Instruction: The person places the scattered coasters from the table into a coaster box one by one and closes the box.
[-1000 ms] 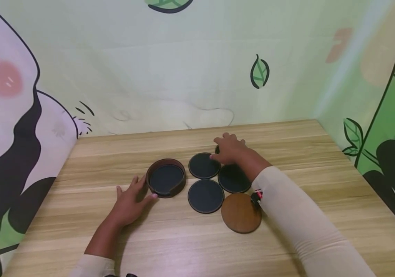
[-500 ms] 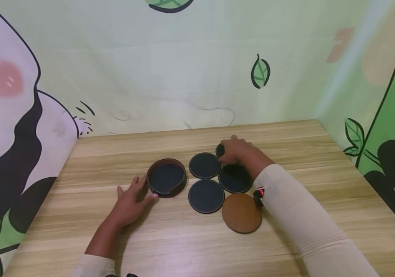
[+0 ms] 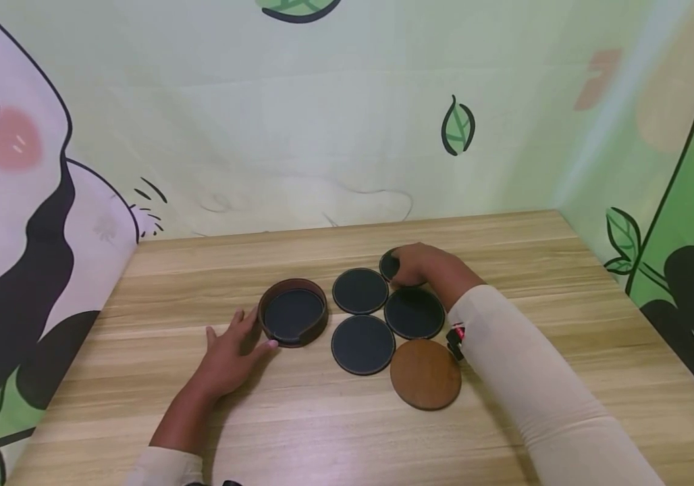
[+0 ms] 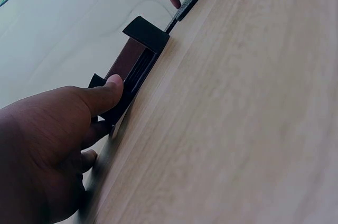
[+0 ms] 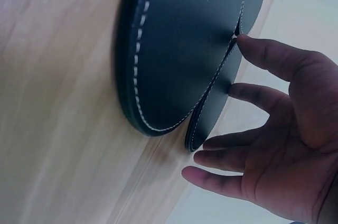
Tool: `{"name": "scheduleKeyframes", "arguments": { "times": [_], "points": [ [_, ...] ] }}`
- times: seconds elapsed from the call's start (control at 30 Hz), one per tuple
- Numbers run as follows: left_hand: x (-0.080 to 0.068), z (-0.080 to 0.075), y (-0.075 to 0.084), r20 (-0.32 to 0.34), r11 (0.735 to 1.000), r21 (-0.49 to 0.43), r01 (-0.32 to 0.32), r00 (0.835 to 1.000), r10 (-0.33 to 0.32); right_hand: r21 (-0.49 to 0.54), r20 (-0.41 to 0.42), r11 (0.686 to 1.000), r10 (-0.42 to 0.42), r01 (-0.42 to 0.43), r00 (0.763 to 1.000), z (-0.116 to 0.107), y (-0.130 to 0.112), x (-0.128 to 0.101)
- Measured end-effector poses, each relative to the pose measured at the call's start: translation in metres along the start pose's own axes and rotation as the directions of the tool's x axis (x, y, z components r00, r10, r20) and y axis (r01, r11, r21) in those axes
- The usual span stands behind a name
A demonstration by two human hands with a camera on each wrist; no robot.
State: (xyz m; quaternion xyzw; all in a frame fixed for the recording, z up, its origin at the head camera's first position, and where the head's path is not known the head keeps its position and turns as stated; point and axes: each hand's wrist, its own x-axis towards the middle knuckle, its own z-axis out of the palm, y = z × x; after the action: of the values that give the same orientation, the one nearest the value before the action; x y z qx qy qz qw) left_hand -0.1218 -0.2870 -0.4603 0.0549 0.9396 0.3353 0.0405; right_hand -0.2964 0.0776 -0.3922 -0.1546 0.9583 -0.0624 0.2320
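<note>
A round dark coaster holder (image 3: 316,325) with a brown lining stands left of the coasters, a black coaster lying inside it. My left hand (image 3: 230,356) holds its left side, thumb at the front opening (image 4: 127,87) and fingers lower on the outer side. At the back, my right hand (image 3: 418,263) reaches over the farthest black coaster (image 3: 387,264) and partly hides it. In the right wrist view, the index fingertip touches that coaster (image 5: 215,100), the thumb tip is at its near edge, and the other fingers spread along its far edge.
Several more coasters lie flat and close together: black ones with stitched rims (image 3: 360,290) and a brown one (image 3: 426,374) at the front. The wooden table (image 3: 298,432) ends at a pale green printed wall (image 3: 298,148) behind.
My right hand has shifted slightly right and lowered its fingers over the farthest coaster, uncovering more of its left part. The left hand and the coaster holder have stayed put.
</note>
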Motion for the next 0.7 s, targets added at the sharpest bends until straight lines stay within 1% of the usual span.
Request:
{"name": "scheduleKeyframes", "arguments": {
  "times": [0.17, 0.5, 0.7],
  "points": [
    [0.0002, 0.0003, -0.0003, 0.002, 1.000, -0.003, 0.004, 1.000, -0.004, -0.014, -0.004, 1.000, -0.001, 0.001, 1.000, 0.0025, 0.0024, 0.0037],
    [0.0006, 0.0008, -0.0011, -0.003, 1.000, 0.000, -0.007, 1.000, 0.007, -0.083, -0.052, 0.996, -0.017, 0.012, 0.999, 0.0049, 0.0057, 0.0054],
    [0.0015, 0.0013, -0.0017, -0.004, 1.000, -0.005, -0.008, 1.000, 0.008, -0.094, -0.055, 0.995, -0.036, 0.031, 0.998, 0.0047, 0.0081, 0.0052]
  ]
}}
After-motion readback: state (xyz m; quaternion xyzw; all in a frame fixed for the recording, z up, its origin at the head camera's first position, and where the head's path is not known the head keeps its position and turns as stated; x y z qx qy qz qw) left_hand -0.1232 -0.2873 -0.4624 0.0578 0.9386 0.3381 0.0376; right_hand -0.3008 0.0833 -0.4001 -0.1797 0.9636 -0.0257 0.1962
